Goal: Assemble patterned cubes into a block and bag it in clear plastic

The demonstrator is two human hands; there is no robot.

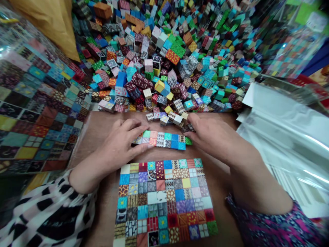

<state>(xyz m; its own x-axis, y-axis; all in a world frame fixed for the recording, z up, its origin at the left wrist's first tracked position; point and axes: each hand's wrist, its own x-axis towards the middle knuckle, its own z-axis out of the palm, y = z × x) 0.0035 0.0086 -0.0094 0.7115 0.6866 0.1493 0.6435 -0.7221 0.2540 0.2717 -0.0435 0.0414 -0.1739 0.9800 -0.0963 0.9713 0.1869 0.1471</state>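
A short two-row strip of small patterned cubes (164, 140) lies on the brown table. My left hand (120, 142) is closed around its left end, with the thumb along the near side and the fingers at the far side. At the strip's right end, my right hand (213, 137) pinches a dark grey patterned cube (188, 128) between thumb and fingers. A green cube (188, 141) sits by the right thumb, against the strip's end. Nearer to me lies a flat block of many cubes (164, 199) in tight rows, untouched by either hand.
A large heap of loose cubes (159, 68) fills the back. Clear-wrapped stacks of cubes (36, 113) stand at the left, beside yellow wrapping (51, 24). White and clear plastic packaging (288, 137) lies at the right. Brown tabletop (97, 127) shows around the hands.
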